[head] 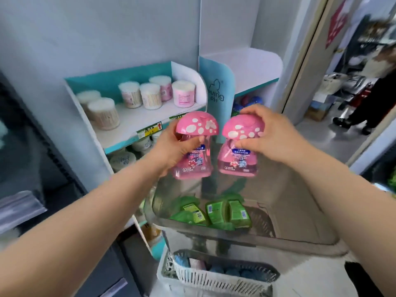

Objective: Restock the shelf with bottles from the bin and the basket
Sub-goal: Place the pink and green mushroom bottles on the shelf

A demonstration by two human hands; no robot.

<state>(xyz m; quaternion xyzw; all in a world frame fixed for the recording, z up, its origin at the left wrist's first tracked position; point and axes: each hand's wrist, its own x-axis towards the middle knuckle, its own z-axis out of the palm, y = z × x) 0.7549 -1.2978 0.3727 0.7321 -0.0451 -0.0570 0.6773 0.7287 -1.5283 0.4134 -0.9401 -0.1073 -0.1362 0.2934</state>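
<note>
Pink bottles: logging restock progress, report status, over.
Left hand grips left pink bottle; right hand grips right pink bottle. Both aloft before shelf, not yet placed. Green bottles lie in clear bin below; teal divider behind.

Room for me on the far right shelf
A teal panel stands between it and the left shelf, where tubs fill the back.

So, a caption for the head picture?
Left hand and right hand hold pink mushroom bottles above the clear bin.
</note>
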